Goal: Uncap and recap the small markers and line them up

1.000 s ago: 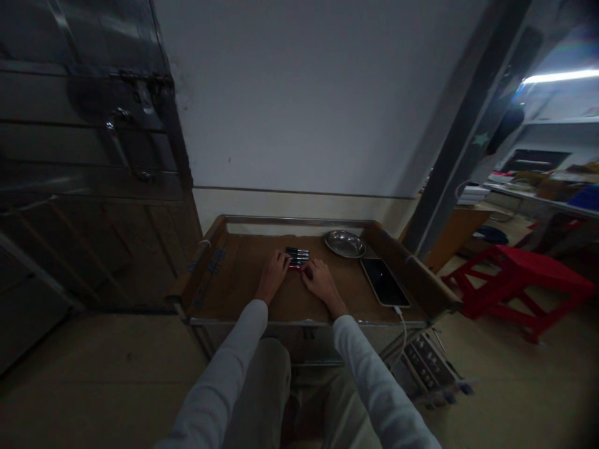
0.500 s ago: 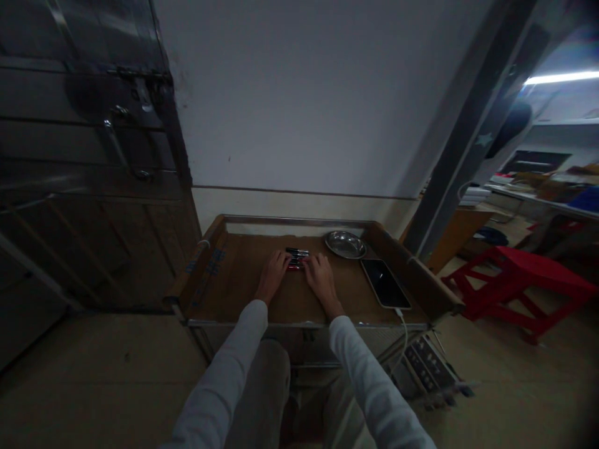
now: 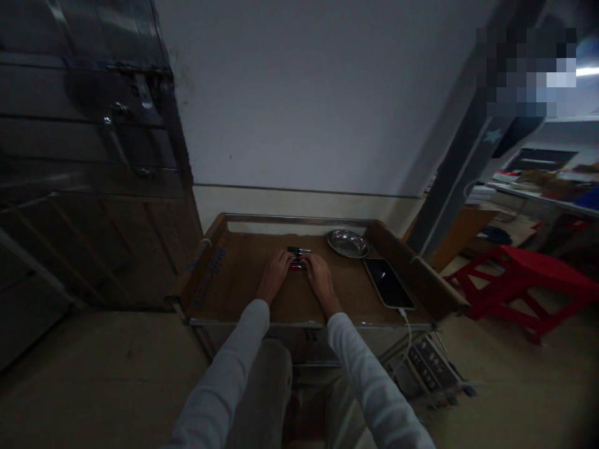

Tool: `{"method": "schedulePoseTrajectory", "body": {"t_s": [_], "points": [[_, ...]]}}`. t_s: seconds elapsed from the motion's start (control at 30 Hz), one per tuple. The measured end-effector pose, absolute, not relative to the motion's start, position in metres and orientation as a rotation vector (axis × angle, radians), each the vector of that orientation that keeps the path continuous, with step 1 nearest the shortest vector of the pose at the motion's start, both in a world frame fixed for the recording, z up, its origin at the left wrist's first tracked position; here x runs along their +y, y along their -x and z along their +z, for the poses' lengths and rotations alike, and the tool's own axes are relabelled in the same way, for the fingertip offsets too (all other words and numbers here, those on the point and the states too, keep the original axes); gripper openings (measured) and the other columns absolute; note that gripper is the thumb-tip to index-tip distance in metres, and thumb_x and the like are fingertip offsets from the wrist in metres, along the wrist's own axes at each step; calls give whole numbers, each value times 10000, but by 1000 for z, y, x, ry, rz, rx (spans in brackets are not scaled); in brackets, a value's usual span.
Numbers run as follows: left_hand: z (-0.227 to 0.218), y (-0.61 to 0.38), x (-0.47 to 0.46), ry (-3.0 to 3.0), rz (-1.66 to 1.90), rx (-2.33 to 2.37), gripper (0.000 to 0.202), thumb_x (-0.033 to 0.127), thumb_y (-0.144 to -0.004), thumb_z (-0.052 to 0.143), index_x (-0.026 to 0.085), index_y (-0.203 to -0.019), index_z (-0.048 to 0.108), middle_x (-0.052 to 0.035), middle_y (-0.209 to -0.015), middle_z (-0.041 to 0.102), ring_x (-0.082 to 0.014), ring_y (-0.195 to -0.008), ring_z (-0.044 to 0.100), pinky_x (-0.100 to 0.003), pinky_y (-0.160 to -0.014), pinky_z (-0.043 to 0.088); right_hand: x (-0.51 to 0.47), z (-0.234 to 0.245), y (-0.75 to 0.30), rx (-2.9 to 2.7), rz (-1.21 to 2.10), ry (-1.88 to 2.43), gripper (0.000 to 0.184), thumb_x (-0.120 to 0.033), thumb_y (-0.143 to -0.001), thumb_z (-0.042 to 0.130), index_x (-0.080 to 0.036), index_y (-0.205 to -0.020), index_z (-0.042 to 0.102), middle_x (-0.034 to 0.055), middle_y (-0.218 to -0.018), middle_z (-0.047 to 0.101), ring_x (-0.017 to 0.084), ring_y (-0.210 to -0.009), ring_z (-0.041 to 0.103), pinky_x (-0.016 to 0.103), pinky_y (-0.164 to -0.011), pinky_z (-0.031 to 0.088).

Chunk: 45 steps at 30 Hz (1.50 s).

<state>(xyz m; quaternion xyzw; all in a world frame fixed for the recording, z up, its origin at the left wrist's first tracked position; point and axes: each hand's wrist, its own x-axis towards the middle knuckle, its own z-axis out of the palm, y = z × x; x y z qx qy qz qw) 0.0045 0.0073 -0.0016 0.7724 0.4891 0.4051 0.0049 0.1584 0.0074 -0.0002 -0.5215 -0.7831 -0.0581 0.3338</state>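
Several pens (image 3: pixel 299 251) lie side by side across the brown cardboard (image 3: pixel 238 293) of a small table, dark ones at the back and a reddish one (image 3: pixel 297 265) nearest me. My left hand (image 3: pixel 277 272) is closed, its fingertips at the left ends of the middle pens. From the other side my right hand (image 3: pixel 319 275) reaches in, fingers bent and pinching at the right ends. My fingers partly hide the pens, so exactly which ones are gripped is unclear. The rearmost dark pen lies just beyond both hands.
A round metal dish (image 3: pixel 347 243) sits at the back right. In front of it lies a phone (image 3: pixel 388 282) with a white cable (image 3: pixel 406 327) hanging off the edge. Raised cardboard sides border the table. A red stool (image 3: pixel 528 280) stands to the right, a metal door (image 3: pixel 93 156) to the left.
My right hand's fingers have shifted slightly left over the pens, bringing the two hands closer together. The dish and phone stay in place; the view has shifted a little.
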Motion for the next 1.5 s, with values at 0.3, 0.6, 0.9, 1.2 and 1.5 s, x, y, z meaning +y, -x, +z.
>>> {"method": "schedulePoseTrajectory", "body": {"t_s": [0.3,0.6,0.9,1.2,1.5], "points": [[1,-4,5,-2366,1254,1423,153,224,-898,445,200,-1027,524,-39,-993,609,-154,-922,568,-308,-861,446,6,-2,-157,-2095,-29,1279,302,-226,-934,322,-197,-1059,596,75,-1053,627,190,-981,541,303,-880,391],[1,-5,6,-2524,975,1523,168,328,-824,578,195,-927,587,-45,-955,633,-208,-946,535,-370,-880,390,6,3,-166,-1860,-172,1595,280,-199,-908,360,-168,-1001,623,90,-941,645,204,-885,513,307,-815,342],[0,-5,8,-2543,1082,1605,211,344,-892,462,189,-917,604,-47,-944,598,-182,-908,522,-323,-847,386,5,-1,-167,-1762,-247,1670,249,-243,-909,398,-171,-958,632,86,-879,666,202,-809,518,302,-726,325],[-2,-4,9,-2583,1215,1617,203,311,-905,440,193,-990,581,-50,-945,606,-184,-914,521,-323,-847,391,0,3,-159,-1954,-11,1207,404,-217,-895,349,-198,-1290,430,77,-1187,584,193,-1023,537,333,-890,396],[-7,-2,13,-2116,1191,2239,160,209,-910,399,139,-958,534,-104,-970,558,-212,-912,504,-343,-808,413,6,-3,-160,-1999,-24,1192,400,-125,-830,362,-196,-1191,520,84,-1216,539,201,-1102,471,367,-946,390]]}}
